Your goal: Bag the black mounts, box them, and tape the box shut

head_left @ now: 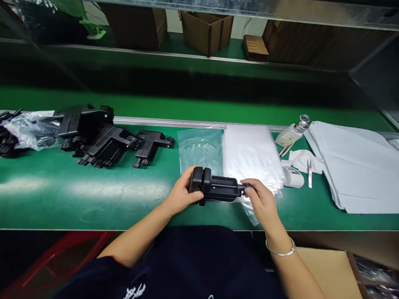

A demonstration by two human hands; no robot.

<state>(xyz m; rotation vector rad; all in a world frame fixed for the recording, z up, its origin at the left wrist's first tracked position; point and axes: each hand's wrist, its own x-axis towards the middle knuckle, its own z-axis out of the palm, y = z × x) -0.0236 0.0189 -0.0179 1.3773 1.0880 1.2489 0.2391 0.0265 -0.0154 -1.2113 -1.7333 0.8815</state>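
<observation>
A black plastic clamp bracket [224, 188] is held level above the front of the bench, between both hands. My left hand [183, 194] grips its wide padded jaw end, the thumb on the near side and the fingers partly hidden behind. At the other end my right hand [260, 197] pinches the dark knob on its narrow stem. Behind the bracket lie a clear plastic bag [199, 145] and a stack of translucent bags [251, 151]. More brackets of the same kind [104, 143] are heaped to the left, with a single one [151, 147] beside the heap.
Right of the bags are a metal-capped bottle [289, 135], a label roll [293, 177], a white cloth [304, 161], small scissors [309, 174] and white sheets [361, 170]. Bagged parts [35, 128] lie far left. Cardboard boxes [205, 31] stand on the rear shelf; a red stool [59, 253] is below.
</observation>
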